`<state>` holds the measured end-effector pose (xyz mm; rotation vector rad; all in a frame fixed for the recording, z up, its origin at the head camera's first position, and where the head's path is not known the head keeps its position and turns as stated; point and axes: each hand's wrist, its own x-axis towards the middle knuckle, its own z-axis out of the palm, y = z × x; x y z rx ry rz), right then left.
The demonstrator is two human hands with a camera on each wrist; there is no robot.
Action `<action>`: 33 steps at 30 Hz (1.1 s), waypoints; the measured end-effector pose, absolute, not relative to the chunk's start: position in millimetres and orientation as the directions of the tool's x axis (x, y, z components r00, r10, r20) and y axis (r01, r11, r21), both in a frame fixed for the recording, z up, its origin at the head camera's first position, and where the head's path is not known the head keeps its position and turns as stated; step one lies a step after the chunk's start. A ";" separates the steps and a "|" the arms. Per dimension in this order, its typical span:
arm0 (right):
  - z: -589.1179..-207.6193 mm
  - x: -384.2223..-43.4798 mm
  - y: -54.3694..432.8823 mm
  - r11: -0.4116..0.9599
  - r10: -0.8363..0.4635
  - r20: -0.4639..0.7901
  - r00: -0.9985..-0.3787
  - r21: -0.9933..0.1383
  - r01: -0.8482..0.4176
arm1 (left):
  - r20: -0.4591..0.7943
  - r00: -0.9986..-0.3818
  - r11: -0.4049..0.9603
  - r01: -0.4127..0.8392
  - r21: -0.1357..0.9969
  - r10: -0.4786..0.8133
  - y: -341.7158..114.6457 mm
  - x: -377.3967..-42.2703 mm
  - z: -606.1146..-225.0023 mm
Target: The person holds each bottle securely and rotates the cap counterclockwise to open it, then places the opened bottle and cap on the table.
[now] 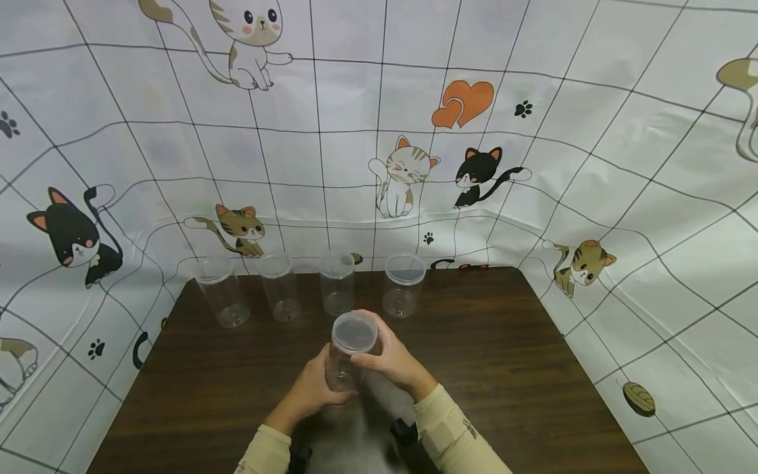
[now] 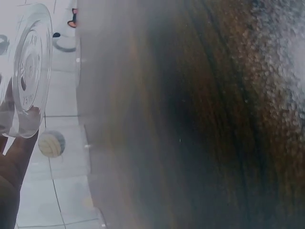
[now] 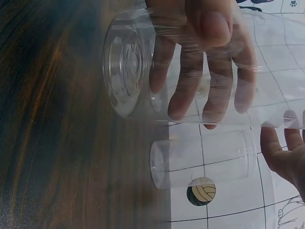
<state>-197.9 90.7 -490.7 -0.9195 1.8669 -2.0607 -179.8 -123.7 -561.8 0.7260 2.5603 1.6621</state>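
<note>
Both hands hold a clear plastic jar (image 1: 345, 368) with a translucent lid (image 1: 354, 331), over the middle of the table. The left hand (image 1: 310, 388) grips its lower part, thumb in front and fingers behind, as the right wrist view shows through the clear wall. Higher up, the right hand (image 1: 393, 355) grips the jar near the lid, its thumb across the front. In the left wrist view, the jar's round moulded base (image 2: 32, 71) appears raised above the tabletop. Fingers of the left hand (image 3: 205, 71) spread around the wall close to the base.
Several similar lidded clear jars stand in a row along the table's back edge, from the far-left jar (image 1: 224, 293) to the right-hand jar (image 1: 404, 286). The dark wood table (image 1: 503, 368) meets a white grid sheet (image 1: 331, 158) printed with cats behind it.
</note>
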 end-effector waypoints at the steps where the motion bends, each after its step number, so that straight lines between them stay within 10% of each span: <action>1: -490.5 -197.7 90.8 -0.169 -0.544 0.297 -0.785 -0.955 -0.245 | 0.246 -0.892 0.333 0.380 0.863 0.379 -123.2 -180.1 -563.0; 33: -491.7 -199.2 81.6 -0.288 -0.484 0.304 -0.820 -0.941 -0.178 | 0.229 -0.923 0.362 0.336 0.869 0.308 -128.5 -177.4 -566.3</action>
